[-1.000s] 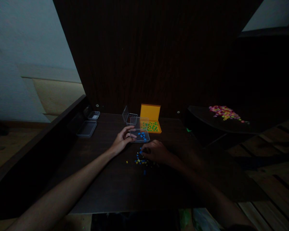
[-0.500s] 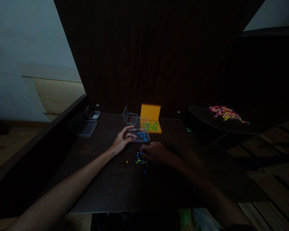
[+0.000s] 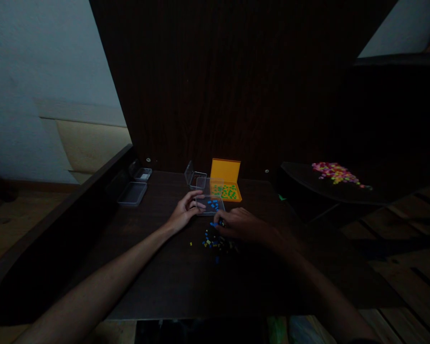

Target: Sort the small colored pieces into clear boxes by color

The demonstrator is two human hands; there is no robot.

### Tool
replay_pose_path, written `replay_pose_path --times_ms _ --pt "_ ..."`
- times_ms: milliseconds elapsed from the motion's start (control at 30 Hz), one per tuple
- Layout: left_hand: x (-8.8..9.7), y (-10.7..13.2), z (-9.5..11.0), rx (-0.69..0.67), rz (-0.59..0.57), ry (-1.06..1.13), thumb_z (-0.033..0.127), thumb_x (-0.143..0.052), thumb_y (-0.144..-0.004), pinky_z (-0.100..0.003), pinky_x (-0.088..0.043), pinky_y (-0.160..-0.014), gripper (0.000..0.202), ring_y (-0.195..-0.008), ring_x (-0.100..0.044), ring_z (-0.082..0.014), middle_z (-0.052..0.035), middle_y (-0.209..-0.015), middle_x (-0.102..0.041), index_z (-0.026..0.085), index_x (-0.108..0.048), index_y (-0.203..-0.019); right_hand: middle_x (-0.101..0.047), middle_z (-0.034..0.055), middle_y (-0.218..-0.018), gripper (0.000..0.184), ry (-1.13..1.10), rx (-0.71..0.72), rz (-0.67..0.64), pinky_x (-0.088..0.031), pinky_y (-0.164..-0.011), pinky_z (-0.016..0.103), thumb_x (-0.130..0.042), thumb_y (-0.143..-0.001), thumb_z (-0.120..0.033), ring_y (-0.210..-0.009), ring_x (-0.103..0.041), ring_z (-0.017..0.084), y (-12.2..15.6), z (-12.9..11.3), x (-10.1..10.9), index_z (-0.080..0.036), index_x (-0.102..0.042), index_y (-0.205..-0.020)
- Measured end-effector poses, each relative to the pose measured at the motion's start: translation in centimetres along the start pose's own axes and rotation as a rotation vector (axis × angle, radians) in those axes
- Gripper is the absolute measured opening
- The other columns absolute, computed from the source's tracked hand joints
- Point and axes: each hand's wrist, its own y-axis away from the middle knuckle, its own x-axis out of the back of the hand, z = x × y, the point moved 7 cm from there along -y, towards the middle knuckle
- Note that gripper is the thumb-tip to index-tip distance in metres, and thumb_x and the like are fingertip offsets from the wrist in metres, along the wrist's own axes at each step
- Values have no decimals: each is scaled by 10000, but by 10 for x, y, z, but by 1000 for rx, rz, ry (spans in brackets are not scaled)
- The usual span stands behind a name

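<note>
My left hand (image 3: 184,211) grips the left end of an open clear plastic box (image 3: 205,213), fingers behind it and thumb in front. Several small blue pieces (image 3: 212,202) lie inside the box. Just in front of it is my right hand (image 3: 238,223), its thumb and fingers pinched together on a small blue piece (image 3: 212,224). Below that hand spreads a loose pile of tiny blue and yellow pieces (image 3: 208,242), partly in its shadow. One yellow piece (image 3: 191,243) lies apart to the left.
Behind the box stands an open orange case (image 3: 225,169) with green pieces in it, beside another clear open box (image 3: 198,179). Two more clear boxes, a larger one (image 3: 132,194) and a smaller one (image 3: 143,174), sit at the left. Colourful beads (image 3: 337,173) are heaped on a side shelf.
My right hand has lifted from the pile towards the box's front edge with a blue piece at its fingertips. My left hand stays on the box. The view has shifted slightly.
</note>
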Motion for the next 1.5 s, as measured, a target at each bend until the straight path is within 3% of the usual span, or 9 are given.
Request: replay_pose_path --times_ms 167,367,500,633,933,1233,1500 --pt "-3 1 1 -14 -36 -13 127 -663 -639 -309 -498 -796 532 -847 -624 -139 -91 -1187 -565 185 -520 -1148 -630 35 -827 235 -18 -9 68 -355 -652 257 -475 -903 -326 -708 -547 150 -20 10 30 -177 -554 -1066" --pt "-6 2 3 -12 -64 14 134 -697 -622 -301 -496 -797 536 -841 -602 -130 -73 -1161 -571 193 -536 -1130 -657 95 -935 291 53 45 12 -409 -679 282 -454 -912 -375 -805 -597 199 -58 16 15 -151 -584 -1046" --pt "-5 1 3 -9 -55 44 111 -708 -607 -293 -495 -798 538 -860 -601 -137 -59 -1108 -584 192 -552 -1116 -676 104 -931 348 85 28 -26 -426 -682 285 -445 -916 -425 -810 -619 209 -68 17 10 -152 -607 -1057" --pt "-4 1 1 -8 -50 56 102 -697 -617 -291 -497 -789 533 -841 -599 -129 -55 -1101 -587 196 -551 -1121 -683 107 -943 358 107 28 -19 -425 -691 281 -452 -911 -437 -841 -624 216 -68 18 13 -156 -627 -1046" --pt "-2 0 -2 -4 -42 20 119 -692 -629 -293 -497 -806 526 -838 -608 -124 -67 -1155 -582 188 -538 -1127 -687 79 -917 278 82 51 6 -396 -684 272 -487 -883 -300 -840 -612 206 -60 17 20 -207 -649 -1089" --pt "0 -1 -4 5 -31 31 104 -686 -625 -292 -508 -789 537 -838 -617 -127 -76 -1157 -571 185 -529 -1132 -700 44 -817 314 90 43 14 -361 -635 253 -444 -859 -216 -722 -600 170 -44 17 21 -213 -680 -1066" --pt "0 -1 -3 -7 -42 13 115 -679 -636 -297 -511 -778 531 -838 -620 -130 -89 -1169 -568 183 -528 -1141 -691 25 -967 394 71 77 6 -378 -691 256 -427 -837 -155 -760 -591 153 -32 16 19 -259 -654 -1141"
